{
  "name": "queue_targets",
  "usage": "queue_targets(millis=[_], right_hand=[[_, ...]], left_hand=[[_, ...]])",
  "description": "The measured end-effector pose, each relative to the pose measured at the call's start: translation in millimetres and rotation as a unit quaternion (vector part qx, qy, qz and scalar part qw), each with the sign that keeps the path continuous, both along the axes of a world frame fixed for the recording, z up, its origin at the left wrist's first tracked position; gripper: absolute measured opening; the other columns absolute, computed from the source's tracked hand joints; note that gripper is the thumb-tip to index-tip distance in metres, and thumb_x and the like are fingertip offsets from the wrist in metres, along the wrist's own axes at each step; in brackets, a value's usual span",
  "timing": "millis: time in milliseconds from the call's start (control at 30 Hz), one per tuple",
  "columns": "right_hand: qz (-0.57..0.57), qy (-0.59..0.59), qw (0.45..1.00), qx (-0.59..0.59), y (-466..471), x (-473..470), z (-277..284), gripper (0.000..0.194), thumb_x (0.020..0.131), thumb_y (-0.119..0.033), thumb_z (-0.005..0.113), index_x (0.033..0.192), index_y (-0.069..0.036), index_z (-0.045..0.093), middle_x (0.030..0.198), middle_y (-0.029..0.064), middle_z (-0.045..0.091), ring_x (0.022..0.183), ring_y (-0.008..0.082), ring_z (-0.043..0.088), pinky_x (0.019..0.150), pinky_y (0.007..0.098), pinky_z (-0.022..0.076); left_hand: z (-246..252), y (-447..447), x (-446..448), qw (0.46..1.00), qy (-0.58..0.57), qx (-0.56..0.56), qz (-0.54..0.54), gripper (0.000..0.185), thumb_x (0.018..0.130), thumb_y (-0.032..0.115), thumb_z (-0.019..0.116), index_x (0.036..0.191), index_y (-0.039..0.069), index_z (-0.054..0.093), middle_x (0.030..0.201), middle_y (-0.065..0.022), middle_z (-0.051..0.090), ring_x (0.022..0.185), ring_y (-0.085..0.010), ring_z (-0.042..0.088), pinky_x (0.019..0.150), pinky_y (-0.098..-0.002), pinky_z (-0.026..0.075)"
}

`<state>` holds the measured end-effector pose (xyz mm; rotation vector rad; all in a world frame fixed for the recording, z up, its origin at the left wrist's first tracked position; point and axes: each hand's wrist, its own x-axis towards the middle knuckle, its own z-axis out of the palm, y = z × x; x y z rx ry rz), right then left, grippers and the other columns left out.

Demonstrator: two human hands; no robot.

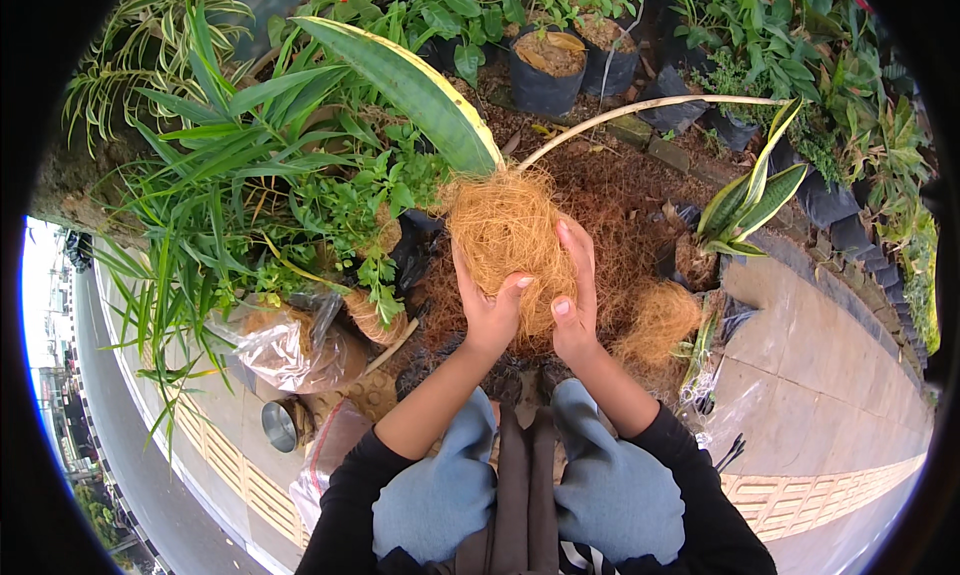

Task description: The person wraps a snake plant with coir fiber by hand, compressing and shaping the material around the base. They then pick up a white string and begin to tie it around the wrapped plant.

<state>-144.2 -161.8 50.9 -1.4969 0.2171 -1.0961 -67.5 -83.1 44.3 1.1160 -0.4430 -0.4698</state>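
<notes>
Both hands cup a ball of light brown coconut fibre [510,237] in front of my knees. My left hand [489,308] presses its left side, with the thumb on the lower front. On the right side, my right hand [577,297] rests with fingers and thumb against the fibre. A wide snake plant leaf [420,87] with a yellow edge rises from the top of the ball. Beside it a long pale curved stem [630,109] reaches right, towards a cluster of variegated leaves [750,200]. What lies inside the fibre is hidden.
Loose fibre [660,320] lies on reddish-brown shredded coir [607,200]. At the left stand a clear plastic bag [292,350], a metal can [280,426] and a woven sack [330,447]. Black bags with plants [546,79] line the back; leafy plants [247,132] crowd the left.
</notes>
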Motion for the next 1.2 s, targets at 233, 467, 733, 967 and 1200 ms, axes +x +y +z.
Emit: queue_targets(millis=[233, 467, 733, 967, 1200], right_hand=[[-0.034, 0.035, 0.998, -0.047, 0.7, -2.3, -2.6, 0.065, 0.085, -0.037, 0.073, 0.139, -0.01, 0.05, 0.142, 0.0232, 0.037, 0.131, 0.0385, 0.042, 0.107, 0.0496, 0.0363], [-0.125, 0.065, 0.975, -0.17, -0.9, -1.7, -6.7, 0.058, 0.077, -0.021, 0.078, 0.131, -0.011, 0.059, 0.141, 0.0255, 0.039, 0.13, 0.0418, 0.041, 0.105, 0.0498, 0.0375], [-0.083, 0.108, 0.964, -0.23, 2.3, 3.9, -9.1, 0.077, 0.073, -0.014, 0.076, 0.143, -0.012, 0.043, 0.143, 0.0281, 0.032, 0.133, 0.0453, 0.036, 0.107, 0.0548, 0.0322], [-0.002, -0.018, 0.989, 0.147, -10.8, -11.6, 3.0, 0.09, 0.088, -0.056, 0.058, 0.153, -0.012, 0.013, 0.157, 0.0158, 0.016, 0.14, 0.0359, 0.03, 0.112, 0.0545, 0.0261], [0.144, -0.019, 0.958, 0.246, -0.7, -8.5, -4.9, 0.111, 0.081, -0.065, 0.065, 0.156, -0.005, 0.01, 0.159, 0.0148, 0.015, 0.146, 0.0258, 0.021, 0.116, 0.0415, 0.0241]], left_hand=[[5.3, -0.1, -11.0, 1.0, 0.019, -0.024, 0.001, 0.093, 0.086, 0.01, 0.066, 0.154, 0.006, 0.002, 0.146, -0.0174, 0.034, 0.132, -0.0271, 0.042, 0.11, -0.0408, 0.036], [34.7, -7.0, -9.3, 0.992, -0.042, -0.116, -0.006, 0.099, 0.086, 0.021, 0.065, 0.155, 0.008, -0.005, 0.152, -0.0165, 0.023, 0.135, -0.0298, 0.037, 0.113, -0.0423, 0.028], [30.7, -7.2, 3.7, 0.999, -0.028, -0.009, 0.017, 0.093, 0.081, 0.004, 0.073, 0.153, 0.005, 0.013, 0.142, -0.0176, 0.038, 0.126, -0.0267, 0.048, 0.105, -0.0408, 0.042], [25.4, 2.9, 20.4, 0.995, 0.064, -0.075, -0.023, 0.081, 0.084, 0.009, 0.07, 0.149, 0.005, 0.022, 0.135, -0.0156, 0.046, 0.121, -0.0263, 0.052, 0.103, -0.0415, 0.044], [19.7, 1.8, 13.1, 0.995, 0.047, -0.048, -0.077, 0.076, 0.085, 0.014, 0.068, 0.147, 0.004, 0.024, 0.137, -0.0158, 0.044, 0.126, -0.027, 0.048, 0.105, -0.042, 0.043]])
